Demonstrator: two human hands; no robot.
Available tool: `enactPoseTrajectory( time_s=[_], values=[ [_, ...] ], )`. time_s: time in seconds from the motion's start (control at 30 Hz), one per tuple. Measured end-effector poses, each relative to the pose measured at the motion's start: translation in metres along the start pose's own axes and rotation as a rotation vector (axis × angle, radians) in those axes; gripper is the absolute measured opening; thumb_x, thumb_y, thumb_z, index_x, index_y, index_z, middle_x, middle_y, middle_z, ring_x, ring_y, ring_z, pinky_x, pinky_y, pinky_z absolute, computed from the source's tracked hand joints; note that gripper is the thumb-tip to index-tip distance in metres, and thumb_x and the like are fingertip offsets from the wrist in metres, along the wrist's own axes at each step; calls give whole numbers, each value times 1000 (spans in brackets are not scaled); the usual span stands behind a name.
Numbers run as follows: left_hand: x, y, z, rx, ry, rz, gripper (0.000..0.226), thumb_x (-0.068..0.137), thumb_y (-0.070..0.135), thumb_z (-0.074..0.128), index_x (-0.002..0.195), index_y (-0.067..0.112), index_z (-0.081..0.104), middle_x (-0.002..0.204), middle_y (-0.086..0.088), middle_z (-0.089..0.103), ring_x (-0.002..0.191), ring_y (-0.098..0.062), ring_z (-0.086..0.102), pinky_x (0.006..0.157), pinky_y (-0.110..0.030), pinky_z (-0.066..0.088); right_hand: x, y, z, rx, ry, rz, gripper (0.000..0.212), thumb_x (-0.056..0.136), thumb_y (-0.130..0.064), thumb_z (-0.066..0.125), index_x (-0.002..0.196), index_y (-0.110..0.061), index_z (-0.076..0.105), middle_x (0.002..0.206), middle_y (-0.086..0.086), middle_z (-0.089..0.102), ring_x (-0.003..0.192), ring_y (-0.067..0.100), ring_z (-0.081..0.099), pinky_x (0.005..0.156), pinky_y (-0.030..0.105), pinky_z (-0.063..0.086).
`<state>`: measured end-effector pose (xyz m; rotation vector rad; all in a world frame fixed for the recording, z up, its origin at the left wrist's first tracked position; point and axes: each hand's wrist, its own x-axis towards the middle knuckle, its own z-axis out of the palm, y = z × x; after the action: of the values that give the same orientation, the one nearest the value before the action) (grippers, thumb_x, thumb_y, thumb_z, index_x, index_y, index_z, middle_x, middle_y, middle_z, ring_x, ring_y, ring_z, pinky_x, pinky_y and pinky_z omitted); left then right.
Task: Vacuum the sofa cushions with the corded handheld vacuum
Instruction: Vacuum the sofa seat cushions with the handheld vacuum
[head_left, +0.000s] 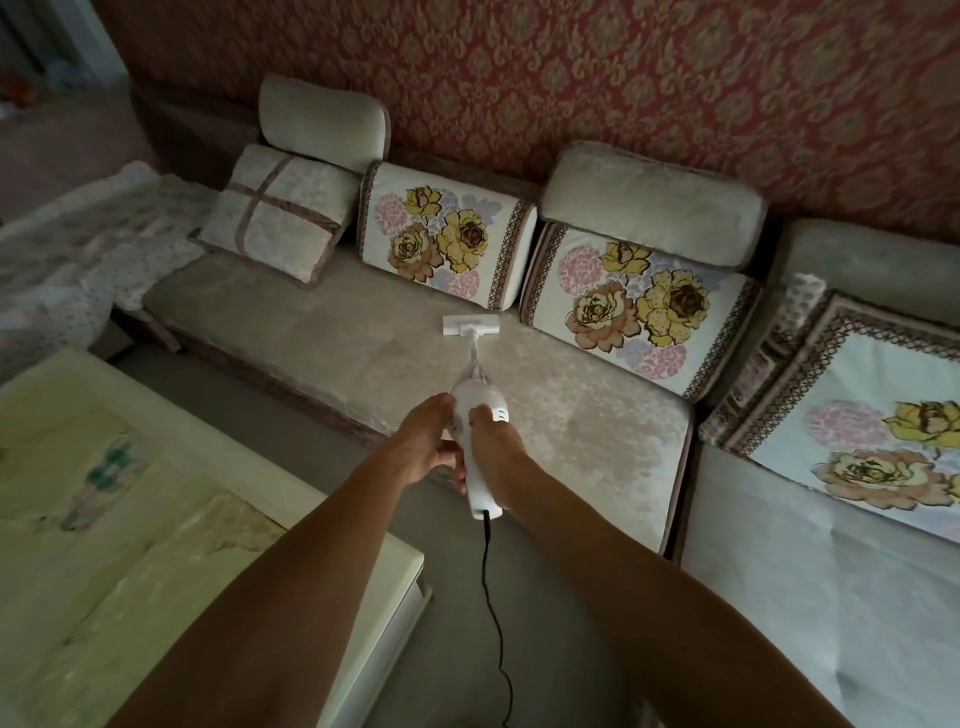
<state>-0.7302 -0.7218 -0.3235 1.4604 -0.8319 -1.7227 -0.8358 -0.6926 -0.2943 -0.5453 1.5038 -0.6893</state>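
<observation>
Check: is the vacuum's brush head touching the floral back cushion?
Apart. The head view shows the brush head lying flat on the seat cushion, with a strip of bare seat fabric between it and the floral back cushion.

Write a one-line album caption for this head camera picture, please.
Both hands, left and right, steer a white corded vacuum, its nozzle on the beige sofa seat below flowered cushions.

three floral cushions (448, 235), two hands (423, 441), one vacuum (480, 452).
</observation>
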Motion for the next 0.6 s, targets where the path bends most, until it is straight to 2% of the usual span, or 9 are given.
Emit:
enactPoseTrajectory(
  time_s=[0.07,0.17,0.27,0.3,0.37,0.43,0.5,0.6],
  values=[
    [11,6,5,33,1,-1,35,106,26,34,121,1,54,100,-19,56,64,-30,57,41,-26,49,15,-3,0,-34,45,-53,51,99,-47,41,110,1,57,71,12,58,48,22,53,47,25,47],
    [25,16,11,53,7,2,36,103,21,35,126,2,55,99,-15,60,77,-29,62,52,-29,54,32,-12,-3,-95,65,-138,42,102,-45,40,107,-6,54,80,6,56,60,16,50,55,28,45],
    [36,19,13,45,-11,-12,35,102,20,35,128,5,55,109,-17,60,93,-33,62,71,-36,58,39,-21,-4,-149,104,-128,51,101,-46,34,117,-2,55,94,16,66,69,23,58,65,31,54],
    [38,19,15,46,-15,-11,35,103,21,35,129,6,55,112,-18,60,95,-34,62,71,-36,59,39,-23,-5,-138,128,-103,56,100,-48,34,120,-1,56,95,19,68,67,25,59,63,31,55],
    [38,20,17,42,-19,5,35,105,23,35,129,6,54,109,-16,60,93,-32,62,64,-33,58,38,-26,-8,-101,140,-62,56,99,-48,36,117,0,58,81,16,66,53,22,58,51,27,50],
    [34,19,18,43,-26,10,35,106,23,34,128,5,54,105,-15,60,89,-32,62,56,-31,56,34,-23,-11,-96,145,-63,54,99,-46,37,112,0,60,71,12,63,45,19,55,45,24,47],
    [26,14,16,45,-44,12,34,105,23,35,127,5,53,104,-15,59,85,-32,63,51,-29,54,29,-16,-13,-102,145,-97,52,100,-46,38,108,1,57,73,9,61,50,18,55,48,25,46],
    [15,4,13,48,-56,5,31,106,24,37,124,7,54,103,-15,60,86,-32,65,57,-31,57,19,-4,-12,-107,126,-108,48,101,-47,38,107,-2,55,82,8,63,61,18,56,56,28,52]
  ],
)
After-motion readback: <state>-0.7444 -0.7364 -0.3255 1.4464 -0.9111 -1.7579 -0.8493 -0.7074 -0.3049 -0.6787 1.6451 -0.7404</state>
